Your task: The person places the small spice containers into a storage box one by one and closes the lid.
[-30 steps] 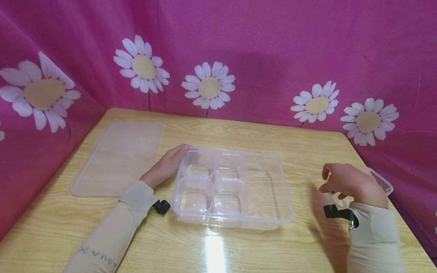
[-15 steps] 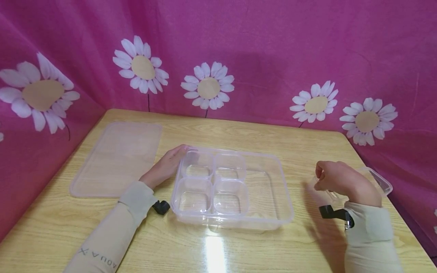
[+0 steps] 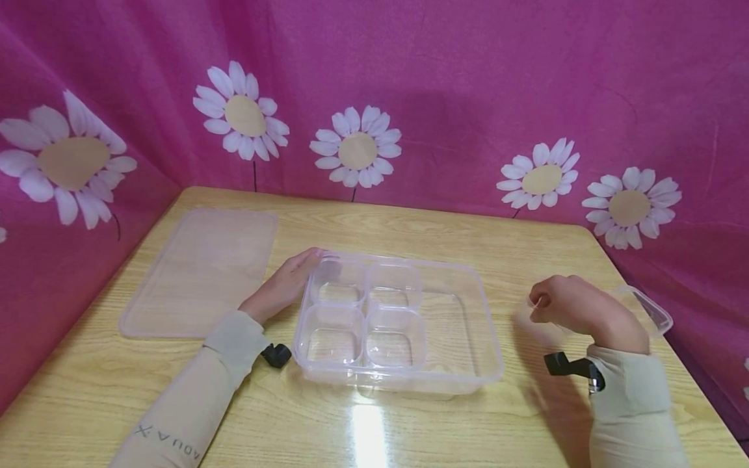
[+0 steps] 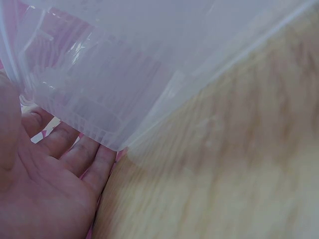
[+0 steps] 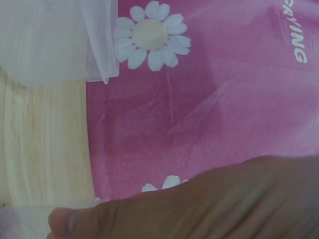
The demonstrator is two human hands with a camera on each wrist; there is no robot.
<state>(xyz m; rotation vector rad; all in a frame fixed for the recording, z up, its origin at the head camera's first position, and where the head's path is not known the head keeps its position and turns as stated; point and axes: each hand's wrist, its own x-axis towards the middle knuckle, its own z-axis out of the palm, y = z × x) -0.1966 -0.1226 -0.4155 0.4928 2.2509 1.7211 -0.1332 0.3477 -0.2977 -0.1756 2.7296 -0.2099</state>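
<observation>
A large clear plastic box [image 3: 462,325] stands on the table, with several small square clear containers [image 3: 391,338] in its left part. My left hand [image 3: 285,284] rests against the box's back left corner; in the left wrist view its fingers [image 4: 79,154] extend behind that corner, nearly straight. To the right of the box, my right hand [image 3: 579,309] pinches a small clear plastic piece [image 3: 541,333] that hangs below the fingertips. Its kind is hard to tell, since it is see-through, blurred and partly covered. Another clear item with a rounded rim [image 3: 663,318] lies behind the right wrist.
A large flat translucent lid [image 3: 205,273] lies at the table's left. The wooden table [image 3: 462,429] ends at the back and right against a pink cloth [image 3: 445,104] printed with white daisies.
My right hand has moved a little to the left, towards the box, with the small clear piece in it. The left hand and the box have stayed in place.
</observation>
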